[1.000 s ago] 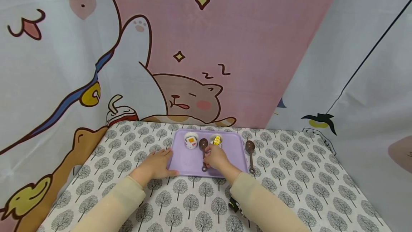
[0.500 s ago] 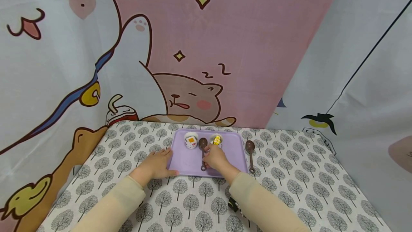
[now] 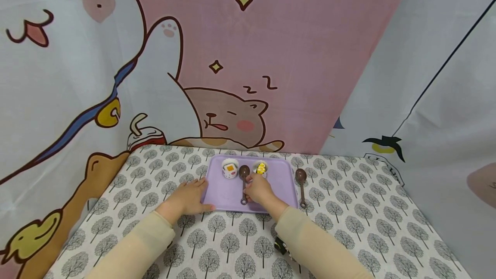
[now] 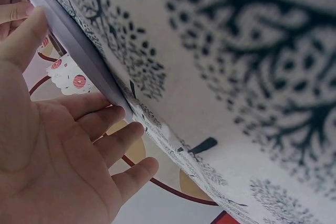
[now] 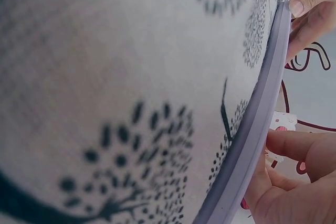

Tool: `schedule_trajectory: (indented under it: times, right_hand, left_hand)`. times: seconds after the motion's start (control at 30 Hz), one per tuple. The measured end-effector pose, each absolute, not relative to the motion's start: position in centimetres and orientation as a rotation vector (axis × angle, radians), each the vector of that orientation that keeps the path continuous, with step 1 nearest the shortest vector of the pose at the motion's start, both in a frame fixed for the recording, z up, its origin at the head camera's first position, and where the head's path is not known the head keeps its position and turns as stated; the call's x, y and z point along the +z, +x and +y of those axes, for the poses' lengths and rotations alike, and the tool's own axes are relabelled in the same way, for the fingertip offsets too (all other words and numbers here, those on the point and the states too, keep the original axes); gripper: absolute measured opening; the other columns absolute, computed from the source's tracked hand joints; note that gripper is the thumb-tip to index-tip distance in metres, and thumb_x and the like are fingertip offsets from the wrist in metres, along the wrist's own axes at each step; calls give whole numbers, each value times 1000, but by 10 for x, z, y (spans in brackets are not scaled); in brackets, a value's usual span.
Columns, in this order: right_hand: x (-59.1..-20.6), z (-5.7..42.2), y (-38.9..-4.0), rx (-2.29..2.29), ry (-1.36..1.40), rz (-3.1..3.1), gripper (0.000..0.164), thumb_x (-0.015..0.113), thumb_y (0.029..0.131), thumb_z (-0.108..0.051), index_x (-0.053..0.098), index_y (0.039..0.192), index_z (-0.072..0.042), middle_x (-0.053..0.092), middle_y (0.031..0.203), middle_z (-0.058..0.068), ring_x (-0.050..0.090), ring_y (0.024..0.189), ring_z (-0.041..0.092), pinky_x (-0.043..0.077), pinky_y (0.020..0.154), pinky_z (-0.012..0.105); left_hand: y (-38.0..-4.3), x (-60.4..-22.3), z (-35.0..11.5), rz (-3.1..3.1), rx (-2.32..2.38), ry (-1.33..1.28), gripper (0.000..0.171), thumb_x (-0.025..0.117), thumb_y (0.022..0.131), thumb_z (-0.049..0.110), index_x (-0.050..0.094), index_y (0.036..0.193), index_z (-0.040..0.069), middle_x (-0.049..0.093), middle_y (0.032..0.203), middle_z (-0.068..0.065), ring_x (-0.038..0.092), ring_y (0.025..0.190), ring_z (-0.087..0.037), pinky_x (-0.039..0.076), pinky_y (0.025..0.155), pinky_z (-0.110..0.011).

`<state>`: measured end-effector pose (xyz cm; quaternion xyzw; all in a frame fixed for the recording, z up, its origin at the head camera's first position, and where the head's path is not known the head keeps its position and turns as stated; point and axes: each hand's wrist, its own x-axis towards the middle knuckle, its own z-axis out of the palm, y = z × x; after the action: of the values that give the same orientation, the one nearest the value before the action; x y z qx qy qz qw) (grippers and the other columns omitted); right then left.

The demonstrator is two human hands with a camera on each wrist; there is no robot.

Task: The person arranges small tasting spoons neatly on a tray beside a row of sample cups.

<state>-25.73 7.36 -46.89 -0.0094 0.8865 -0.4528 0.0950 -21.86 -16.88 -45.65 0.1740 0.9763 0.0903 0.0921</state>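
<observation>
My left hand (image 3: pixel 190 198) spreads its fingers along the left edge of a light purple tray (image 3: pixel 221 197), the thumb at its front left corner. In the left wrist view the fingertips (image 4: pixel 118 113) touch the tray's side. A brown spoon (image 3: pixel 244 172) with a round bowl and a ringed handle lies lengthwise on the tray, bowl away from me. My right hand (image 3: pixel 260 190) pinches its handle from the right; the fingers hide part of it. Behind the spoon stand two small patterned paper cups: the left cup (image 3: pixel 230 175) holds something white and orange, the right one something yellow and white (image 3: pixel 261 169).
A second brown spoon (image 3: pixel 301 176) lies on the tree-print tablecloth (image 3: pixel 333 210), just right of the tray. A small dark object (image 3: pixel 280 245) shows under my right sleeve. A cartoon-print curtain (image 3: pixel 302 55) rises behind the table.
The spoon under my right hand has shifted slightly left and a little away from me. My left hand, the tray and the cups have stayed where they were.
</observation>
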Motion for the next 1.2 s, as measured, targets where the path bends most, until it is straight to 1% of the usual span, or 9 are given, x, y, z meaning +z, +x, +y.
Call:
schedule_trajectory:
  times: [0.27, 0.6, 0.83, 1.03, 1.2]
  right_hand:
    - [-468, 74, -258, -1330, -43, 2639, 34, 70, 84, 8, 60, 117, 7, 63, 78, 10, 64, 57, 18, 58, 50, 29]
    - [-466, 76, -254, -1322, -44, 2618, 34, 70, 85, 6, 60, 117, 7, 63, 77, 10, 63, 56, 18, 59, 51, 29]
    - [-464, 78, -251, -1346, -57, 2588, 34, 70, 85, 6, 59, 117, 8, 65, 77, 11, 65, 59, 20, 60, 54, 31]
    - [-460, 82, -249, -1386, -69, 2547, 38, 70, 85, 7, 58, 121, 10, 67, 79, 11, 68, 63, 25, 61, 57, 33]
    - [-455, 86, -248, -1396, -93, 2513, 43, 67, 85, 7, 56, 127, 10, 67, 84, 13, 70, 67, 26, 61, 59, 33]
  left_hand:
    - [-222, -459, -169, 2902, 247, 512, 98, 66, 85, 64, 38, 151, -3, 32, 159, -20, 31, 144, -46, 22, 117, -63]
    - [-219, -459, -168, 2900, 261, 512, 98, 67, 85, 64, 39, 150, -4, 33, 158, -21, 32, 143, -46, 23, 116, -64]
    - [-218, -457, -168, 2902, 259, 521, 98, 68, 85, 63, 40, 149, -5, 34, 158, -22, 32, 143, -46, 23, 116, -64]
    - [-218, -457, -168, 2902, 256, 519, 97, 67, 85, 63, 40, 149, -5, 34, 158, -22, 33, 143, -46, 24, 116, -64]
    - [-219, -456, -168, 2897, 265, 516, 98, 68, 85, 62, 39, 149, -5, 33, 158, -22, 32, 143, -47, 23, 116, -64]
